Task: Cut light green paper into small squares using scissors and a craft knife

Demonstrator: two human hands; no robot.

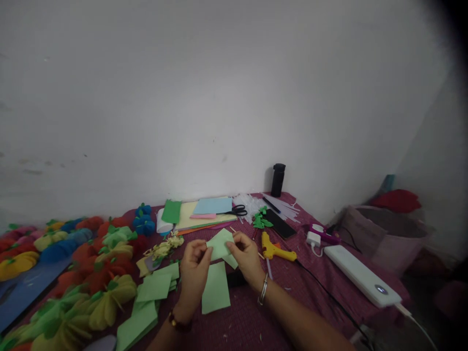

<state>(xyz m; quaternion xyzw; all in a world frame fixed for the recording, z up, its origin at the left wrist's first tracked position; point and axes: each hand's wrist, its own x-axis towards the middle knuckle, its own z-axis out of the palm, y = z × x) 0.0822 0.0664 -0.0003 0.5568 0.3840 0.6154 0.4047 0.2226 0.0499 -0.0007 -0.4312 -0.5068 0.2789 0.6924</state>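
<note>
Between my two hands is a light green paper piece [220, 245], held up over the table. My left hand [195, 265] pinches its left edge between thumb and fingers. My right hand [245, 256] grips the right side, where a corner of green paper hangs below the fingers. Just under the hands a light green paper square [215, 287] lies flat on the cloth. To the left of my left hand rest several more light green sheets [155, 287], loosely stacked. A yellow glue gun [276, 248] lies right of my right hand.
Colourful paper pumpkins [106, 263] crowd the left side. Coloured sheets [204, 209], scissors [239, 210], green paper leaves [262, 218], glue sticks [283, 207], a phone [280, 224] and a black bottle [278, 180] sit behind. A white power bank [360, 275] and cables lie right.
</note>
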